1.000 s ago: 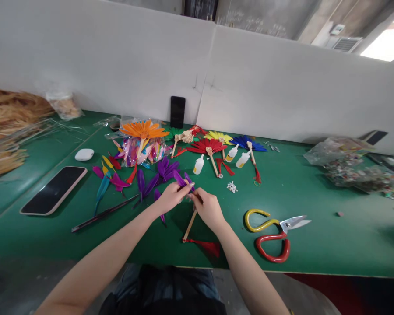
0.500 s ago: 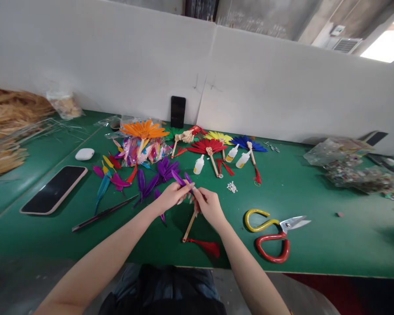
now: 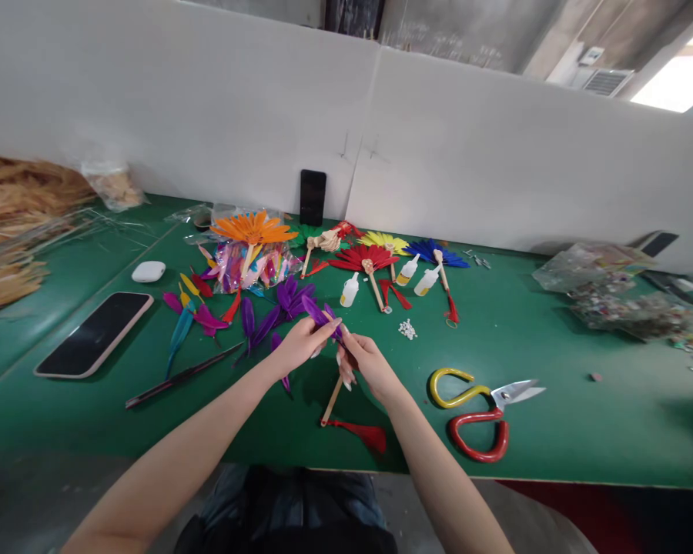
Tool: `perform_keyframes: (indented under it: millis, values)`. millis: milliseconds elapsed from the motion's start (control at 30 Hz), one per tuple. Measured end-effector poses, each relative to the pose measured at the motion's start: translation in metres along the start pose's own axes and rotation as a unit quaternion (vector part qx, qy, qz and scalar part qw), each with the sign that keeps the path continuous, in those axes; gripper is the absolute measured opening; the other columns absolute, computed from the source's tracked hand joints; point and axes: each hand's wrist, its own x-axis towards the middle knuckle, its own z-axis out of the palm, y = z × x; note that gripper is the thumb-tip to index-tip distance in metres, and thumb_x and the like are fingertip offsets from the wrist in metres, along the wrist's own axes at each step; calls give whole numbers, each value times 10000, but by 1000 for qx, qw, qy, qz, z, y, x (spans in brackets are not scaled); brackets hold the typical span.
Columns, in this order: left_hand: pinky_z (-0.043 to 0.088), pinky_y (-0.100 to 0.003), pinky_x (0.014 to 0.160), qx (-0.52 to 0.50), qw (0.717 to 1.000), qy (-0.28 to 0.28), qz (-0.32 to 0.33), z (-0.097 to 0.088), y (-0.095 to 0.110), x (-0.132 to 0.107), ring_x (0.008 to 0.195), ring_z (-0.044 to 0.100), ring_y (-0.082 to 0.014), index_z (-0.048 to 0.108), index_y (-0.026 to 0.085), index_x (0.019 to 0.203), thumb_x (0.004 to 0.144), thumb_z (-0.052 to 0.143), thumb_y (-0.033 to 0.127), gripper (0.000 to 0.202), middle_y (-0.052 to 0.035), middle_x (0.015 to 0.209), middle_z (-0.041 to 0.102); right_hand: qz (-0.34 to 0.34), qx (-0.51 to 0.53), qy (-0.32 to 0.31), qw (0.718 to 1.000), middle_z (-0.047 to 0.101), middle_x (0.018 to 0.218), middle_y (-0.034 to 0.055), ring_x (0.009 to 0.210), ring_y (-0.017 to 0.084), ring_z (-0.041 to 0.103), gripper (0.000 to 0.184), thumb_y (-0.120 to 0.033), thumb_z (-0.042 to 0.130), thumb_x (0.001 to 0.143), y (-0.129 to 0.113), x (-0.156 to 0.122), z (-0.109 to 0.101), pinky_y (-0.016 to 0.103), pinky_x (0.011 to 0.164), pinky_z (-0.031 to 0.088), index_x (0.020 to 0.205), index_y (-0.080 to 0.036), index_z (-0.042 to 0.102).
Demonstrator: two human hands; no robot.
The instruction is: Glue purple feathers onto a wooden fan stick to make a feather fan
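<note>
My left hand (image 3: 300,348) is closed, its thumb and fingers pinching purple feathers (image 3: 313,309) that stick up past the fingertips. Close beside it, my right hand (image 3: 369,360) also pinches the feathers near their lower part, with its other fingers curled. Below the right hand a wooden fan handle (image 3: 331,403) shows, its upper part hidden by the hand. A red tassel (image 3: 370,437) hangs from the handle's lower end and lies on the table. Loose purple feathers (image 3: 264,326) lie just left of my hands.
Finished feather fans, such as an orange one (image 3: 254,228) and a red one (image 3: 367,261), lie behind, near glue bottles (image 3: 349,290). White beads (image 3: 407,329) and scissors (image 3: 497,396) are on the right. Tweezers (image 3: 185,374) and a phone (image 3: 95,335) lie on the left.
My right hand has shifted slightly, and its lower fingers have opened a little from the handle. The purple feathers have turned a bit between my fingers.
</note>
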Motion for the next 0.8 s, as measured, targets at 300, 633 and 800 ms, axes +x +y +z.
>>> perform_keyframes:
  millis: [300, 633, 800]
  values:
    - [234, -206, 396, 72, 996, 33, 31, 1, 3, -1, 390, 329, -69, 515, 158, 782, 824, 482, 487, 333, 85, 451, 336, -5, -1, 61, 998, 548, 504, -59, 361, 54, 512, 405, -561, 609, 730, -2, 1, -2, 144, 329, 319, 686, -174, 495]
    - [276, -217, 432, 92, 990, 95, 44, 0, 2, 0, 400, 342, -84, 543, 159, 793, 814, 495, 459, 305, 82, 439, 356, -42, -29, 123, 991, 643, 562, 20, 407, 96, 569, 395, -539, 639, 707, -2, 2, -2, 172, 333, 343, 668, -154, 563]
    - [293, -215, 444, 95, 988, 113, 40, -2, 3, 0, 411, 366, -89, 548, 166, 794, 820, 502, 441, 281, 69, 455, 397, -31, -6, 61, 998, 698, 723, 56, 508, 111, 623, 355, -473, 676, 696, -5, 1, -4, 169, 386, 371, 823, -150, 602]
